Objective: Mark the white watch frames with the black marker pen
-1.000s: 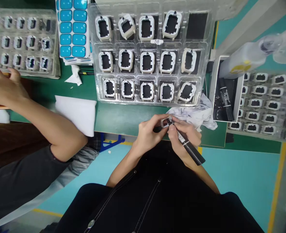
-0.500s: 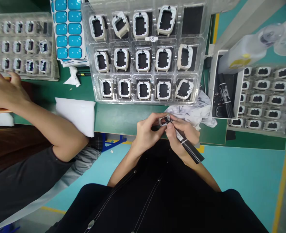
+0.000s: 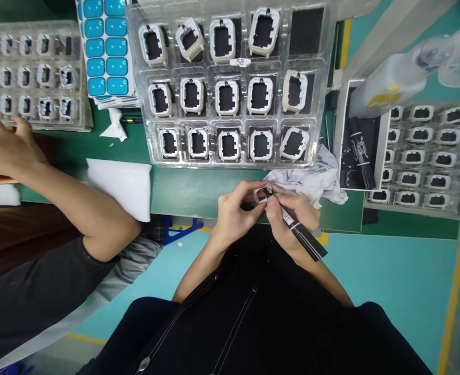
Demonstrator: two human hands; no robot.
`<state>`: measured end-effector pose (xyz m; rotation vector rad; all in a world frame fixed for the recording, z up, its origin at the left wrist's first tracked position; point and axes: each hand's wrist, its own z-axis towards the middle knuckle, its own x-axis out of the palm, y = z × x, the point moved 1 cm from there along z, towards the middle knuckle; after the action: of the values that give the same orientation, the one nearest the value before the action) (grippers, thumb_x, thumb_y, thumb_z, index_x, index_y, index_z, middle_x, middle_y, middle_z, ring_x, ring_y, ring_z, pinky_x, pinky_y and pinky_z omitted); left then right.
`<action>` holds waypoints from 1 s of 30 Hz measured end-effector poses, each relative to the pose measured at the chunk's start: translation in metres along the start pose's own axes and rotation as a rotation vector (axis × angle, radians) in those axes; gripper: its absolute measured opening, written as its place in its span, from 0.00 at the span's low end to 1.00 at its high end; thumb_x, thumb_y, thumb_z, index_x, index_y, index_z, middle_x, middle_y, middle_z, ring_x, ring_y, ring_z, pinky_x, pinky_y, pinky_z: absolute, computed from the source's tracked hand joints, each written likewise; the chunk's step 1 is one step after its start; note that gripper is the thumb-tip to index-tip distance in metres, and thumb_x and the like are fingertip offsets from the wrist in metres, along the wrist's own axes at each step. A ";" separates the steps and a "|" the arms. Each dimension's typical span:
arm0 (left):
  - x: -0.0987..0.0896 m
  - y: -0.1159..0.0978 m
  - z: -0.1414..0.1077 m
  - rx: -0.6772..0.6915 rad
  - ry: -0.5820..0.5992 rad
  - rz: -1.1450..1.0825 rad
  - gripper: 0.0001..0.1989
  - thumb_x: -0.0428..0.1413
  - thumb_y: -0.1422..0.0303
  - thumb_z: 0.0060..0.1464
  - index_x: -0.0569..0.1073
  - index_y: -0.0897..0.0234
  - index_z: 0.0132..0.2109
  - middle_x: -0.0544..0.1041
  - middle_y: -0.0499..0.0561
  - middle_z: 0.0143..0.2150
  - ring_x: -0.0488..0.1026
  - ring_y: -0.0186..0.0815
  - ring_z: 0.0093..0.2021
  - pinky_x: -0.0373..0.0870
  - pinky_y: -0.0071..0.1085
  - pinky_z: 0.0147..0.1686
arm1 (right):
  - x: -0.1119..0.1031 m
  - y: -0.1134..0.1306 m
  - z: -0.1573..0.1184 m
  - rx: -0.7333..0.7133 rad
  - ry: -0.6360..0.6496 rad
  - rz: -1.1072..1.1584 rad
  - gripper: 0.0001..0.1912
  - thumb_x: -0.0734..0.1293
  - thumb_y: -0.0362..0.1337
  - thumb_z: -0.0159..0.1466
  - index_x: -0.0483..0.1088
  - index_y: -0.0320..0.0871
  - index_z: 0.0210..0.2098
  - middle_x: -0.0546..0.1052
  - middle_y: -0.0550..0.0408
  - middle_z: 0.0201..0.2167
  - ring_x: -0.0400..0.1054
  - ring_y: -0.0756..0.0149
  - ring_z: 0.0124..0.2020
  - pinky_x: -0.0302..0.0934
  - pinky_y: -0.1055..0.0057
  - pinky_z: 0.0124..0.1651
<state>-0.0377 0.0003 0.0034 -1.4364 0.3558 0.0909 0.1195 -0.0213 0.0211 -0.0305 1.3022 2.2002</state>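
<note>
Near the table's front edge, my left hand [image 3: 235, 211] grips a small white frame [image 3: 260, 195] between thumb and fingers. My right hand [image 3: 294, 216] is closed round a black marker pen [image 3: 303, 235], whose tip end meets the frame. The pen's tip itself is too small to tell. Beyond my hands lies a clear plastic tray [image 3: 199, 164] with several similar white frames in its compartments; its far right compartment shows only a black base. A crumpled cloth [image 3: 318, 177] lies just behind my right hand.
At the left, another person's arm [image 3: 69, 208] reaches over the table beside a second tray [image 3: 82, 112]. A white pad [image 3: 120, 187] and blue sticker sheets [image 3: 116, 66] lie between us. On the right are a box [image 3: 344, 130] with a marker, a bottle [image 3: 390, 83] and another tray [image 3: 421, 209].
The whole view has shifted slightly. My hands hold the frame and pen in nearly the same pose.
</note>
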 end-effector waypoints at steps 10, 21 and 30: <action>0.000 -0.006 0.002 -0.026 -0.029 -0.018 0.16 0.72 0.65 0.68 0.83 0.58 0.60 0.92 0.50 0.53 0.92 0.37 0.48 0.91 0.29 0.52 | 0.001 0.001 0.000 0.026 0.000 0.062 0.08 0.76 0.28 0.72 0.79 0.47 0.46 0.89 0.54 0.40 0.90 0.50 0.46 0.90 0.60 0.50; 0.000 -0.008 0.002 -0.016 -0.039 -0.033 0.17 0.72 0.67 0.67 0.83 0.56 0.60 0.92 0.48 0.52 0.92 0.35 0.46 0.90 0.26 0.51 | 0.001 0.001 -0.001 0.022 0.029 0.003 0.05 0.75 0.32 0.74 0.79 0.48 0.46 0.89 0.54 0.39 0.90 0.49 0.47 0.91 0.59 0.50; 0.000 -0.003 0.000 -0.085 -0.013 -0.003 0.18 0.72 0.60 0.67 0.82 0.58 0.60 0.92 0.52 0.51 0.92 0.40 0.48 0.91 0.32 0.52 | 0.000 0.002 0.000 0.074 0.012 0.065 0.09 0.76 0.28 0.72 0.78 0.47 0.47 0.90 0.53 0.43 0.90 0.51 0.48 0.89 0.60 0.53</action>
<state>-0.0368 0.0000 0.0064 -1.5192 0.3424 0.1144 0.1182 -0.0219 0.0230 0.0275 1.4081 2.2076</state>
